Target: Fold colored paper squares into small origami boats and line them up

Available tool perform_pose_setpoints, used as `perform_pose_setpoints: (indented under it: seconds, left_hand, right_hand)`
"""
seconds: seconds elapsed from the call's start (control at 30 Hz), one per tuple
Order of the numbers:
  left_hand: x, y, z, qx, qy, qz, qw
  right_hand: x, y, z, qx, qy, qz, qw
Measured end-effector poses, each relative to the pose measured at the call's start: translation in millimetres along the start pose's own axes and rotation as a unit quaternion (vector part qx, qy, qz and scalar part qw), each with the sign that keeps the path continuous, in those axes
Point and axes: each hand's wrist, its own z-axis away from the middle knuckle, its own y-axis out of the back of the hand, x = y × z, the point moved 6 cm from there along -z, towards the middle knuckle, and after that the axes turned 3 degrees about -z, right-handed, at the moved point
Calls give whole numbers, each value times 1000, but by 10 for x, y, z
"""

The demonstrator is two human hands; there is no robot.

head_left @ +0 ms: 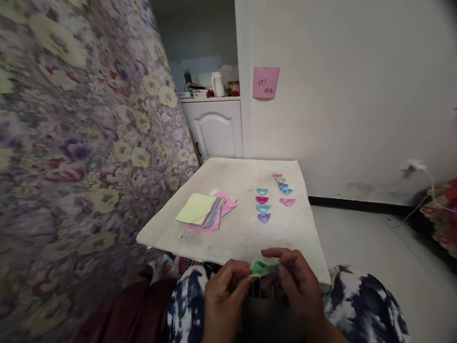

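Note:
A small folded green paper (262,267) is held up just in front of the table's near edge. My left hand (228,290) pinches its left end between thumb and fingers. At its right end, my right hand (296,281) grips it the same way. Beyond my hands, on the pale cloth-covered table (235,243), folded paper boats lie in two columns: a purple one (264,217) nearest in the left column, and a pink one (287,202) nearest in the right column. Left of them rests a stack of paper sheets (195,208), pale yellow on top, with pink sheets partly beneath.
A flowered curtain (107,143) hangs along the left side. Behind the table stand a white cabinet (216,126) and a wall with a pink note (266,82). A socket with a white plug (417,165) and cable is at the right.

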Motion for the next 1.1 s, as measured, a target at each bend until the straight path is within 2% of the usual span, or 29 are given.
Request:
perform_pose_setpoints:
  seconds: [0.1,0.3,0.47,0.6,0.8,0.9,1.0,1.1]
  left_hand:
    - [33,7,0,-1,-20,-18,1000]
    - [142,-10,13,-22,-91,-59,994]
    - [141,-18,-1,-27,-105,-78,991]
    - [156,-29,8,-38,-129,-85,987]
    - [164,-30,11,-32,-128,-90,987]
    - [161,-32,4,-37,-130,-94,986]
    - [159,-29,0,-38,-135,-111,984]
    - [171,-32,2,-41,-145,-131,980]
  right_hand:
    - [46,19,15,19,-9,-21,1000]
    - [30,63,-21,-9,-1,-14,1000]
    - [44,111,-56,8,-21,-21,1000]
    - [39,90,-92,-13,-39,-19,999]
    - [156,113,-64,24,-64,-63,996]
    - [189,131,-45,28,-65,-53,996]
    - [66,207,-54,42,1,39,998]
    - [-130,231,-64,30,103,160,981]
